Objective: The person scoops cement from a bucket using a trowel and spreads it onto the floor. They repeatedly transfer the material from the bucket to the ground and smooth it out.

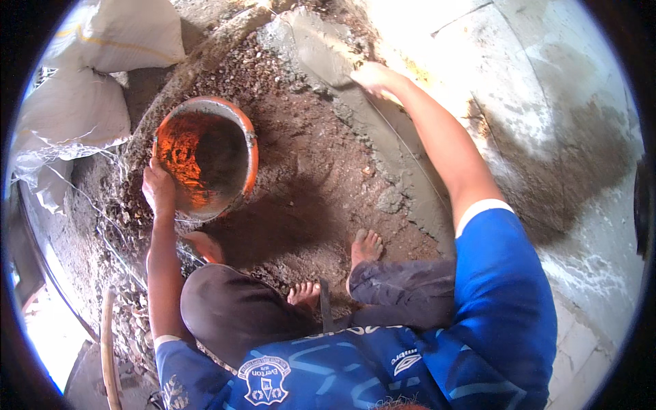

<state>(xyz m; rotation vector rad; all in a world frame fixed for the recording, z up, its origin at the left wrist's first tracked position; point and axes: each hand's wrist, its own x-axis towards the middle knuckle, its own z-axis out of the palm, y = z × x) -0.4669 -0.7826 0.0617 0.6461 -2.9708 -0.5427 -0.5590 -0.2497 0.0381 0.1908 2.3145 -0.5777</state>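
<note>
My left hand (158, 186) is closed on the left rim of an orange bucket (253, 154). The bucket's mouth is tipped toward me, and grey residue coats its rim and inside. At the upper middle, my right hand (372, 78) is closed around what appears to be a mortar-covered trowel (321, 51), its handle mostly hidden by my fingers. The blade lies against wet grey mortar (403, 160), which runs as a smooth strip along the edge of the pale slab. A thin line crosses this strip lengthwise.
White woven sacks (75, 109) lie at the upper left, with loose strings trailing down. Gravel (239, 68) and damp brown soil (307, 171) lie between bucket and mortar. A pale slab (519, 75) with a damp patch spans the right. A wooden stick (108, 348) stands lower left. My bare feet are below.
</note>
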